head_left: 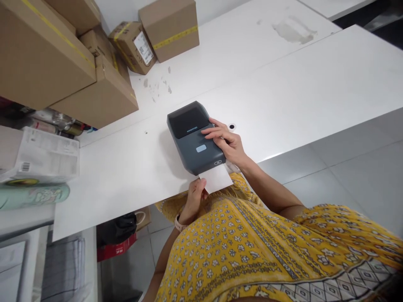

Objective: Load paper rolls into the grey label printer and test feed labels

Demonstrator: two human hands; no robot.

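A dark grey label printer (pixel 189 149) with a black window and a pale blue button stands at the table's near edge. From its front slot sticks a blank-looking white label (pixel 217 178). My left hand (pixel 197 193) pinches the label's left corner between thumb and fingers. On the printer's right side lies my right hand (pixel 228 142), its fingers stretched over the top and edge, apart from one another. A small white roll (pixel 232 126) with a dark centre sits just beyond the right hand, partly hidden by it.
Several cardboard boxes (pixel 170 31) are stacked at the back left of the white table (pixel 283 92). At the left are a white carton (pixel 50 153) and a mint-green bottle (pixel 37 196). Below the table edge hangs a black bag (pixel 118 228) over a red box (pixel 116 248).
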